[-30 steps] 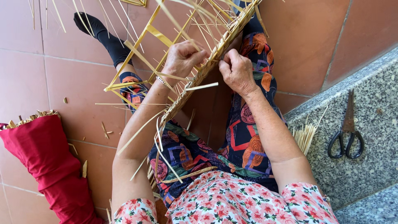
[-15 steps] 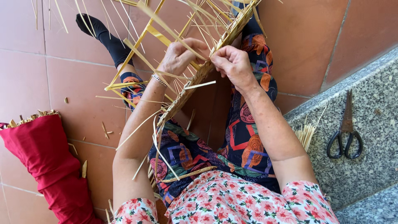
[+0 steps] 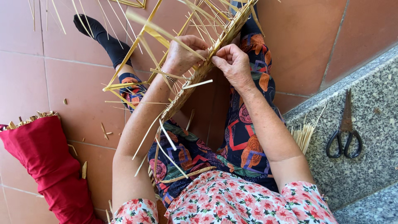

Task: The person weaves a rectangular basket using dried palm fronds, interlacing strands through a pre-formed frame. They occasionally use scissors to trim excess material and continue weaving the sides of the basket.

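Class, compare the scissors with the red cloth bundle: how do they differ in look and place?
The scissors are dark metal with loop handles; the red bundle is soft cloth with straw ends sticking out of its top. The scissors lie on the grey stone ledge; the bundle lies on the tiled floor. Neither is touched by a hand.

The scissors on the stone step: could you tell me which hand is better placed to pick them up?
Probably the right hand. The scissors lie on the granite step at the person's right. The left hand grips the woven straw piece on the far side of it.
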